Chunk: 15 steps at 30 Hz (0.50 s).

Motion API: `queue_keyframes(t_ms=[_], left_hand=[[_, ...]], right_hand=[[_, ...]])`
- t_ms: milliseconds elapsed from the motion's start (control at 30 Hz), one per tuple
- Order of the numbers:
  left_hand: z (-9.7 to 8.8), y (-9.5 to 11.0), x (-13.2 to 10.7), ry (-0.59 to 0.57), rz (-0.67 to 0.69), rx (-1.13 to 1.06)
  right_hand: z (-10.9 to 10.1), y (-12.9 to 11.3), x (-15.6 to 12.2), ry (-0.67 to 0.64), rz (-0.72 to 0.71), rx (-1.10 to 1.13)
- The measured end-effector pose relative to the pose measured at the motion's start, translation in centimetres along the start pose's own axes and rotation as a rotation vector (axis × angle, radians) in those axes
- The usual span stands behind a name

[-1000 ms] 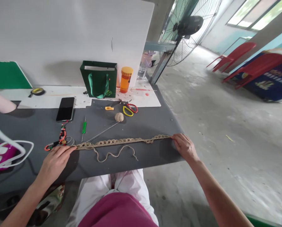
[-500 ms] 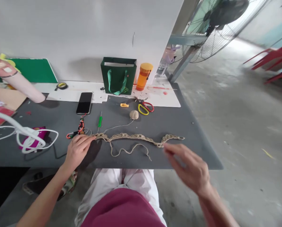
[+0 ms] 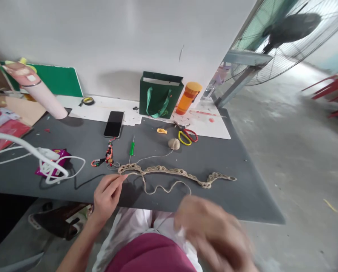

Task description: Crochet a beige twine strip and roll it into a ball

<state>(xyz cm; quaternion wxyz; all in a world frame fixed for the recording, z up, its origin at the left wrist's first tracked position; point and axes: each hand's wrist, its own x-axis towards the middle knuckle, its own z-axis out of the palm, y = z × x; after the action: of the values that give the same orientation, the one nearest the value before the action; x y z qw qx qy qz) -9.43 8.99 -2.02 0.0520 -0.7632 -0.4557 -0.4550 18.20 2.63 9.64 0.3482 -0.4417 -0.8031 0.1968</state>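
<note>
My left hand [image 3: 108,194] is closed, its thumb and fingertips pinched on a thin beige cord [image 3: 154,192] at the near side of a knotted lace band [image 3: 171,172]. The band lies across the grey table with a wavy outline of small loops. The cord's loose tail runs right along the table toward my right hand [image 3: 214,230]. That hand is smeared by motion over the front edge, so its fingers and anything in them are unclear. A small ball of beige thread [image 3: 174,144] sits behind the band, its thread leading left to it. A green-handled hook-like tool [image 3: 132,148] lies beyond the band's left end.
Scissors [image 3: 188,136] with red and yellow handles lie near an orange bottle [image 3: 188,99] and a green paper bag [image 3: 160,96]. A phone [image 3: 114,124] with a beaded strap lies left. White cable [image 3: 51,160] covers a purple box. A fan [image 3: 293,34] stands right.
My left hand has come slightly toward me off the band's end, drawing the cord with it. My right hand has swung down and left from the band's right part. The view has shifted left.
</note>
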Motion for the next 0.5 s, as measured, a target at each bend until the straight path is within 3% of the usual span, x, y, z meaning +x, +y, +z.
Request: queue_keyframes(t_ms=[133, 233, 300, 400, 500], left_hand=[[-1.6, 1.1, -0.5, 0.104, -0.145, -0.062], [-2.1, 0.9, -0.8, 0.148, -0.212, -0.094], [-1.8, 0.3, -1.0, 0.052, -0.204, -0.075], [-0.9, -0.6, -1.6, -0.124, -0.154, 0.007], [-0.2, -1.2, -2.2, -0.161, -0.154, 0.089]], right_hand=[[1.0, 9.3, 1.4, 0.173, 0.175, -0.217], [2.1, 15.4, 0.3, 0.163, 0.201, -0.359], [2.8, 17.5, -0.7, 0.121, 0.183, -0.425], [3.4, 18.5, -1.3, 0.090, 0.165, -0.471], [3.0, 18.9, -1.0, 0.119, 0.163, -0.455]])
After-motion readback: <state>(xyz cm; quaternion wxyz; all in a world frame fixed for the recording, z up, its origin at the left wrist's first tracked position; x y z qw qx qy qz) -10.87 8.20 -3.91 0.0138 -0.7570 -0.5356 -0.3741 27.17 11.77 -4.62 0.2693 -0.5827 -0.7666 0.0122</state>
